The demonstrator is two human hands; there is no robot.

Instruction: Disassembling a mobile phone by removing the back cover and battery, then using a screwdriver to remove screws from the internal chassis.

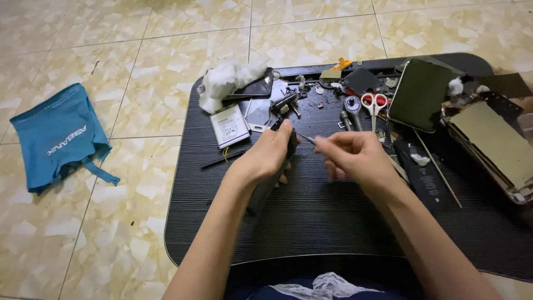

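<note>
Phone (270, 180), dark and slim, stands on edge near the middle of the black lap table (333, 222), and I have my left hand (266, 155) closed round its upper part, thumb laid along the top. My right hand (355, 155) sits just beside it, fingers pinched together on a thin metal tool (305, 137) whose tip points at the phone's top edge; I cannot tell whether the tip touches.

Behind the hands I see a flat white battery (229, 126), a wad of white cotton (225, 82) partly over another dark phone (256, 87), red-handled scissors (374, 104), and a scatter of small parts. To the right lie a phone (419, 94) leaning face up and an opened tablet (494, 145). Well off to the left, a blue cloth bag (58, 136) lies on the tiled floor (111, 44).
</note>
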